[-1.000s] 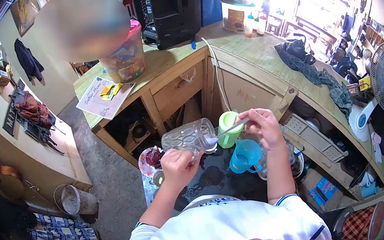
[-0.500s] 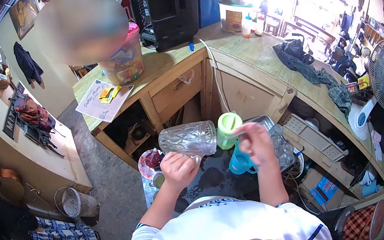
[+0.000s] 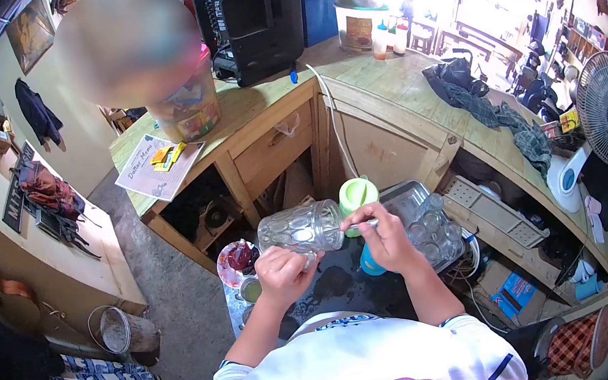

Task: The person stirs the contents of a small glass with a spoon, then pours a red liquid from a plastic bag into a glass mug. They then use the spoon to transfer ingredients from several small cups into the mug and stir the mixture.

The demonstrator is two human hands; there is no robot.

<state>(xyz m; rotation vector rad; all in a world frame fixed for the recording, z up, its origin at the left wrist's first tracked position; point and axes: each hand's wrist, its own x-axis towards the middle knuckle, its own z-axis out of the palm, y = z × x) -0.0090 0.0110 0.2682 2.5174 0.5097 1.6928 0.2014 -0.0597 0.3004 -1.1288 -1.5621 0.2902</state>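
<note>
My left hand (image 3: 284, 277) is closed around the handle of a large clear glass mug (image 3: 297, 229), which lies on its side in the air with its mouth to the right. Between the fingers of my right hand (image 3: 388, 242) is a thin metal spoon (image 3: 357, 223). Its far end reaches the mug's mouth; the bowl is hard to make out. Just behind stands a light green lidded pitcher (image 3: 357, 194). A blue cup (image 3: 370, 261) is partly hidden by my right hand.
Several upturned glasses (image 3: 434, 231) stand on a metal tray (image 3: 398, 198) at the right. A red-stained bowl (image 3: 228, 266) and a small cup (image 3: 251, 291) sit at the left. The wooden counter (image 3: 263, 107) wraps around, with a menu sheet (image 3: 154, 176) and a black speaker (image 3: 254, 29).
My right hand has moved left and brought the spoon to the mug's mouth. The mug has turned slightly and stays in my left hand. The view has shifted a little.
</note>
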